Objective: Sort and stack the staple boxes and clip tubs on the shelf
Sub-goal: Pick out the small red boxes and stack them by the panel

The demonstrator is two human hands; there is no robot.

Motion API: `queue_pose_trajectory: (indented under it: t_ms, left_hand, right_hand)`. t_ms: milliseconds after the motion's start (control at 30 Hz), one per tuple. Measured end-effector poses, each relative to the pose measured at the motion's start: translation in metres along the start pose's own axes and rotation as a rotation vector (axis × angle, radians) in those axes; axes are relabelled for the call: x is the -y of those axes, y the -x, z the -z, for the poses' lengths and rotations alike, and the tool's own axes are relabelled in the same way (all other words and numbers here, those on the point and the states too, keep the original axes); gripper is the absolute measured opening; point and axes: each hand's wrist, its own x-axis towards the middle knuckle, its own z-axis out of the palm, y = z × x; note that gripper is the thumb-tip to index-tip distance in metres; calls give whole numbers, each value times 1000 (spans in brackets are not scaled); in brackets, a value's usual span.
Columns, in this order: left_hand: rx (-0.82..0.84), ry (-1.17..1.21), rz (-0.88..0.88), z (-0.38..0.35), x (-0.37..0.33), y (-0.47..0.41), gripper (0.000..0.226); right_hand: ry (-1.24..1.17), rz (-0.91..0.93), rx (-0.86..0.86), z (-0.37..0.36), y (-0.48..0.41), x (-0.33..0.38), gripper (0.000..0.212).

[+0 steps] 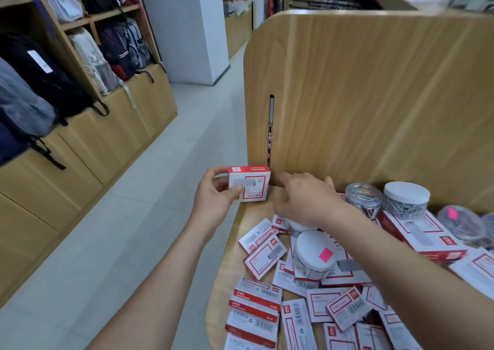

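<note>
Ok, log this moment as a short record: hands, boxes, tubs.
left hand: holds one staple box by the back left corner of the shelf
right hand: palm down over the pile, nothing visibly held
loose boxes: scattered in a jumble
pink-stickered tub: tilted on the boxes
white-lidded tub: upright on a large box, back right

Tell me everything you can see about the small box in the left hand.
The staple box is a small, flat cardboard carton, white with red borders and a red top edge, with a grey staple-strip picture on its face and print too small to read. It looks closed. The left hand pinches its left side, thumb on the front, holding it upright over the left end of the shelf, next to the wooden back panel.
</note>
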Motion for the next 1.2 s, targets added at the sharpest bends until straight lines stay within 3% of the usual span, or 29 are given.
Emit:
queue_pose_trajectory:
  t_ms: [133, 267, 333, 433, 567, 633, 767, 833, 1067, 1200]
  left_hand:
    - [137, -246, -210, 3, -24, -4, 36]
    - [272, -537, -349, -6, -46, -8, 45]
    - [276, -467, -351, -11, -46, -9, 54]
    - [172, -250, -262, -11, -30, -12, 69]
    - [272, -147, -33, -5, -8, -14, 53]
    - [242, -201, -60, -5, -6, -16, 48]
    - [185, -543, -210, -7, -16, -20, 47]
    - [172, -659, -233, -10, -16, -21, 48]
    - [105, -380, -131, -19, 3, -28, 39]
    - [77, -443, -213, -28, 11, -24, 33]
  right_hand:
    - [-199, 134, -224, -4, -1, 3, 65]
    - [-499, 211, -272, -6, -13, 7, 66]
    - [-564, 155, -283, -9, -16, 4, 61]
    - [-702, 75, -255, -15, -19, -7, 36]
    - [-948, 19, -177, -13, -19, -9, 22]
    - [-880, 33, -187, -13, -19, -8, 21]
    - [-354, 69, -229, -9, -14, -13, 31]
    - [-251, 88, -203, -7, -9, -15, 36]
    - [-195, 166, -207, -2, 7, -19, 49]
    - [-222, 162, -161, -4, 10, -18, 56]
